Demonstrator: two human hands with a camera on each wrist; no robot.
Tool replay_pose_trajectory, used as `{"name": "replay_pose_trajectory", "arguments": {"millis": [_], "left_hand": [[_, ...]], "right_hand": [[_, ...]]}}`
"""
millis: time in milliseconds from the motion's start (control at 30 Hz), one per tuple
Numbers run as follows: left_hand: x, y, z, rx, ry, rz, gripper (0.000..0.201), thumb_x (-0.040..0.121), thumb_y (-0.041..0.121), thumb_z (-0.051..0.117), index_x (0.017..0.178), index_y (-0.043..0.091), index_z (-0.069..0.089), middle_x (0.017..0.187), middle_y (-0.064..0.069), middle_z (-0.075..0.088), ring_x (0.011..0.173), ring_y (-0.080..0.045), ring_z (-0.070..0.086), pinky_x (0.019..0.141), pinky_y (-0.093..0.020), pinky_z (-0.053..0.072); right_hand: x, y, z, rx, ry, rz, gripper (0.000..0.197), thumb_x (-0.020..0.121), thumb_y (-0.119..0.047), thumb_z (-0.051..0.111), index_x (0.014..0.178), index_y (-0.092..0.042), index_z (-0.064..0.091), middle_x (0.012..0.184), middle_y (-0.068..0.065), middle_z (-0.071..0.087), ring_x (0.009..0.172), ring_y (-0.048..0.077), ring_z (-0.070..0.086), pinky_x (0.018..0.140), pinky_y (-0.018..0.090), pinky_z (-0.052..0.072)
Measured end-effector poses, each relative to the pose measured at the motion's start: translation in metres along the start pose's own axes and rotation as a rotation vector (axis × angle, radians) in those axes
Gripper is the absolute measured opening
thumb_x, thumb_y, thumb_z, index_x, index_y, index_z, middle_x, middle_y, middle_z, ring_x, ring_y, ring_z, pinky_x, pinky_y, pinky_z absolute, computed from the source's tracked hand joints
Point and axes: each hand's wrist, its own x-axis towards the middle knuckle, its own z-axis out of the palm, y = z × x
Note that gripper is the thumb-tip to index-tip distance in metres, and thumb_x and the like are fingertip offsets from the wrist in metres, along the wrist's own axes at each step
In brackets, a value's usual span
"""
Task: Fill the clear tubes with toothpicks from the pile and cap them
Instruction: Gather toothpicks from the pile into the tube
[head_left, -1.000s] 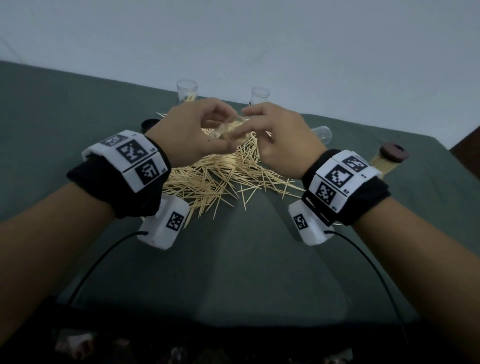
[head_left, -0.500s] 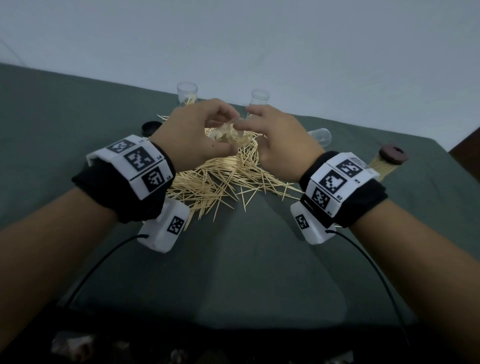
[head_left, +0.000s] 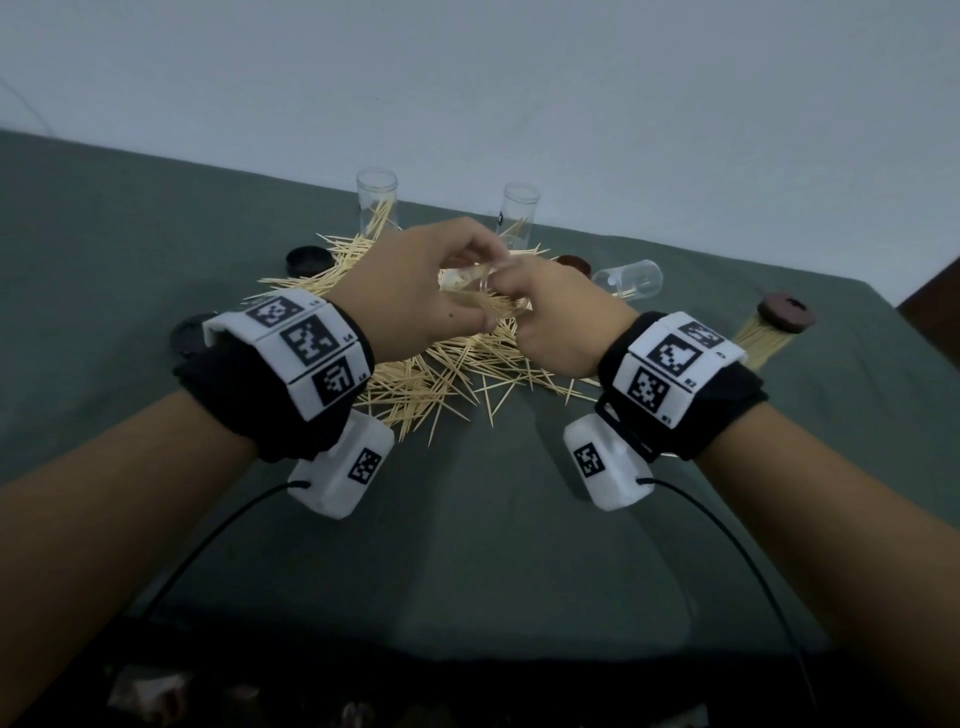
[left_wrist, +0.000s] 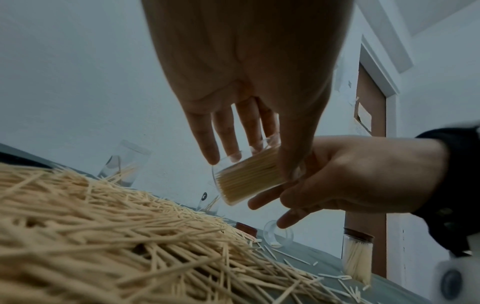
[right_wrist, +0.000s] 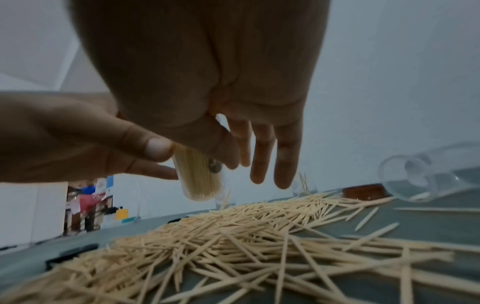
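The clear tube (left_wrist: 246, 181) is packed nearly full of toothpicks and hangs tilted in the air just above the pile (head_left: 441, 364), between the two hands, with no cap on it. Its open end seems to point toward the right hand, though the palms hide the mouth.

I judge the main risk is spillage: a tube this full, held aslant, could shed its toothpicks back onto the pile if it tips further or the hold slackens. Forcing more sticks into so tight a bundle could also splay or snap them, and any tips standing proud of the rim would stop a cap from seating.

The left hand (head_left: 410, 296) grips the tube, thumb on one side and fingers (left_wrist: 207, 144) stretched down the other. The right hand (head_left: 561, 317) has its thumb and forefinger pinched at the tube's end; whether they also pinch toothpicks I cannot tell. Its other fingers (right_wrist: 283, 162) hang loose and straight.

Beyond the pile stand two upright tubes (head_left: 376, 208) holding a few sticks. A tube on its side (head_left: 628, 280) lies right of the pile beside a brown cap (head_left: 574, 262), a capped full tube (head_left: 769, 332) lies farther right, and a dark cap (head_left: 307, 260) rests left of the pile on the table (head_left: 467, 545)
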Motion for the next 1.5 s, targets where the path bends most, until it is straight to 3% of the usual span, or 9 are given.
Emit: {"name": "replay_pose_trajectory", "arguments": {"millis": [167, 333, 500, 567, 833, 967, 1100, 1267, 1500], "left_hand": [[0.003, -0.008, -0.008, -0.023, 0.042, -0.069, 0.052, 0.072, 0.03, 0.084, 0.118, 0.028, 0.06, 0.116, 0.017, 0.064, 0.112, 0.002, 0.058, 0.096, -0.022, 0.049], [0.007, -0.02, -0.018, -0.069, 0.055, -0.16, 0.055, 0.069, 0.033, 0.085, 0.117, 0.027, 0.06, 0.115, 0.015, 0.065, 0.11, -0.002, 0.061, 0.096, -0.023, 0.049], [0.007, -0.026, -0.025, -0.061, 0.065, -0.186, 0.057, 0.068, 0.041, 0.084, 0.118, 0.029, 0.059, 0.117, 0.014, 0.065, 0.11, -0.005, 0.061, 0.101, -0.033, 0.049], [0.007, -0.026, -0.026, -0.055, 0.066, -0.191, 0.056, 0.068, 0.041, 0.084, 0.117, 0.03, 0.059, 0.117, 0.014, 0.065, 0.11, -0.005, 0.061, 0.101, -0.033, 0.049], [0.007, -0.028, -0.03, -0.05, 0.068, -0.206, 0.056, 0.07, 0.04, 0.084, 0.119, 0.03, 0.059, 0.117, 0.015, 0.064, 0.11, -0.004, 0.061, 0.101, -0.03, 0.049], [0.006, -0.03, -0.031, -0.048, 0.072, -0.214, 0.055, 0.07, 0.039, 0.084, 0.118, 0.029, 0.059, 0.117, 0.014, 0.064, 0.11, -0.005, 0.061, 0.1, -0.031, 0.05], [0.007, -0.032, -0.03, -0.063, 0.083, -0.219, 0.055, 0.069, 0.036, 0.085, 0.117, 0.028, 0.059, 0.116, 0.013, 0.065, 0.11, -0.005, 0.061, 0.099, -0.031, 0.05], [0.008, -0.034, -0.032, -0.067, 0.092, -0.219, 0.056, 0.07, 0.035, 0.085, 0.118, 0.026, 0.06, 0.116, 0.012, 0.065, 0.109, -0.005, 0.062, 0.099, -0.03, 0.051], [0.008, -0.036, -0.035, -0.055, 0.101, -0.221, 0.055, 0.07, 0.035, 0.085, 0.119, 0.025, 0.06, 0.116, 0.012, 0.066, 0.108, -0.005, 0.062, 0.098, -0.028, 0.051]], "right_hand": [[-0.003, 0.0, -0.01, 0.063, 0.111, -0.016, 0.066, 0.077, 0.01, 0.051, 0.124, -0.035, 0.061, 0.147, -0.007, 0.041, 0.13, 0.014, 0.044, 0.109, 0.028, 0.035], [-0.006, 0.007, -0.021, 0.248, 0.179, -0.048, 0.045, 0.09, -0.006, 0.058, 0.118, -0.042, 0.058, 0.12, -0.023, 0.056, 0.099, -0.004, 0.06, 0.077, 0.019, 0.055], [-0.012, 0.023, -0.021, -0.162, -0.157, 0.165, 0.069, 0.075, -0.045, 0.079, 0.135, -0.045, 0.045, 0.133, -0.012, 0.054, 0.112, 0.01, 0.056, 0.091, 0.022, 0.043], [-0.014, 0.028, -0.014, -0.225, -0.288, 0.237, 0.08, 0.07, -0.045, 0.082, 0.139, -0.041, 0.042, 0.136, -0.007, 0.053, 0.12, 0.017, 0.052, 0.1, 0.033, 0.042], [0.001, 0.027, 0.008, -0.133, -0.169, 0.173, 0.044, 0.081, -0.019, 0.075, 0.123, -0.03, 0.064, 0.097, -0.014, 0.065, 0.085, 0.005, 0.06, 0.085, 0.021, 0.047], [0.014, 0.018, 0.007, -0.094, -0.163, 0.087, 0.047, 0.083, -0.034, 0.073, 0.127, -0.037, 0.058, 0.11, -0.012, 0.061, 0.093, 0.007, 0.06, 0.094, 0.031, 0.049], [0.026, 0.007, 0.003, -0.145, -0.213, 0.032, 0.074, 0.075, -0.059, 0.072, 0.139, -0.037, 0.044, 0.144, -0.007, 0.045, 0.128, 0.016, 0.046, 0.106, 0.036, 0.039], [0.037, -0.006, 0.01, -0.234, -0.312, 0.074, 0.096, 0.064, -0.077, 0.066, 0.145, -0.038, 0.033, 0.15, -0.007, 0.04, 0.136, 0.018, 0.039, 0.11, 0.038, 0.034], [0.042, -0.011, 0.012, -0.305, -0.263, 0.062, 0.073, 0.077, -0.056, 0.071, 0.141, -0.031, 0.045, 0.136, -0.003, 0.055, 0.124, 0.021, 0.05, 0.102, 0.035, 0.04]]}}
